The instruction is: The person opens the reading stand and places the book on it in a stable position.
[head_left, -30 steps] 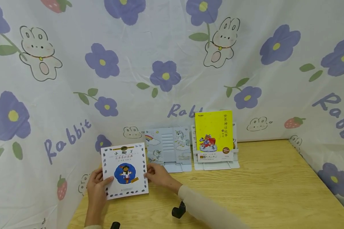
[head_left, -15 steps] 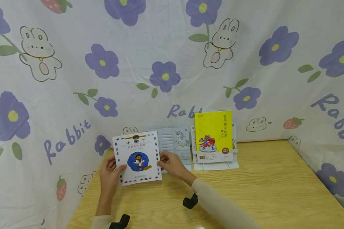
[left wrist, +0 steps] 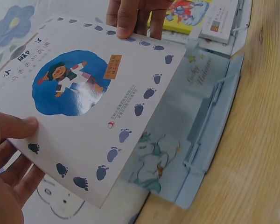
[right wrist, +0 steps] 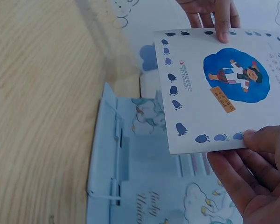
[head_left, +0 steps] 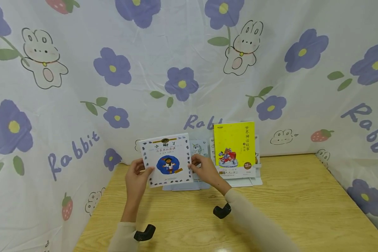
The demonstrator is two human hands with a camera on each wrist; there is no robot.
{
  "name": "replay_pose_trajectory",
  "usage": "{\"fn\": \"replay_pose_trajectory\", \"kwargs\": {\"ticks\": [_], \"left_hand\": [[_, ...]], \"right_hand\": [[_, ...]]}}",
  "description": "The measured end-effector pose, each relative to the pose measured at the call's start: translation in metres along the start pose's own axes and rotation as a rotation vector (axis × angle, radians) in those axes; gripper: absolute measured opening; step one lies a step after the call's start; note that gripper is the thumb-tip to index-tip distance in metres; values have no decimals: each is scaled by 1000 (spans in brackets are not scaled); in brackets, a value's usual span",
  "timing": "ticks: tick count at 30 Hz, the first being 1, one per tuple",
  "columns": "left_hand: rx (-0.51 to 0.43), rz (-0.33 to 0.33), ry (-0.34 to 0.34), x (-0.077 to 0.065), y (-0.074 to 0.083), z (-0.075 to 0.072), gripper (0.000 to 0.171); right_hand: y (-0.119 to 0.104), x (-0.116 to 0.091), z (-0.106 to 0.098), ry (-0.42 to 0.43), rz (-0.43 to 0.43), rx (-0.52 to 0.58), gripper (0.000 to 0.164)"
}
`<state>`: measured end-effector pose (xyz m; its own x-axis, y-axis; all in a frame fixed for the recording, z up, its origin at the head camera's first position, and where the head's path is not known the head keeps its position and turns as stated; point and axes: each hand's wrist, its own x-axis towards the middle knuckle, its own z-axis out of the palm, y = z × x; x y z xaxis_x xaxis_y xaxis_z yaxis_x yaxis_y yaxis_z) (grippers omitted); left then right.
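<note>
Both hands hold a white picture book [head_left: 168, 178] with a footprint border and a blue round picture on its cover. My left hand [head_left: 136, 178] pinches its left edge, thumb on the cover and fingers behind. On the opposite edge, my right hand [head_left: 207, 170] grips it the same way. The book is held up in front of a light-blue unicorn book stand [head_left: 200, 148], hiding most of it. In the left wrist view the stand's lower ledge [left wrist: 210, 144] shows below the book, apart from it.
To the right, a yellow book [head_left: 236, 143] leans on a second book stand [head_left: 237, 182]. Both stands are at the back of the wooden table [head_left: 289, 203], against a curtain [head_left: 151, 45] printed with flowers and rabbits. Black wrist mounts [head_left: 222, 211] project from the sleeves.
Both hands have carried the white book up and to the right, from the left of the unicorn stand to in front of it. The yellow book has stayed in place.
</note>
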<state>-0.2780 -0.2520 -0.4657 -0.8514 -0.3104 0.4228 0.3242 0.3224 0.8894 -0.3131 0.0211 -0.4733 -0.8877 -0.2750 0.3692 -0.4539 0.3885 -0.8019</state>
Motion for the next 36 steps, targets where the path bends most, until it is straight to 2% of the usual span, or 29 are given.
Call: {"fn": "replay_pose_trajectory", "kwargs": {"ticks": [4,9,17,21,29,32,36], "left_hand": [[4,43,21,5,6,14,36],[-10,71,24,12,12,29,35],[-65,87,-1,21,13,52,32],[-62,95,-4,27,12,60,31],[-74,32,-26,32,1,70,29],[-62,-2,-33,33,-4,71,31],[-14,-9,-34,34,-11,72,31]], "right_hand": [[1,3,-12,39,-15,-44,22],[5,7,-24,77,6,-50,23],[13,11,-37,130,48,-34,22],[17,13,-41,151,62,-44,20],[27,16,-40,176,79,-64,17],[32,16,-37,179,80,-72,16],[37,16,-35,176,65,-88,14]]}}
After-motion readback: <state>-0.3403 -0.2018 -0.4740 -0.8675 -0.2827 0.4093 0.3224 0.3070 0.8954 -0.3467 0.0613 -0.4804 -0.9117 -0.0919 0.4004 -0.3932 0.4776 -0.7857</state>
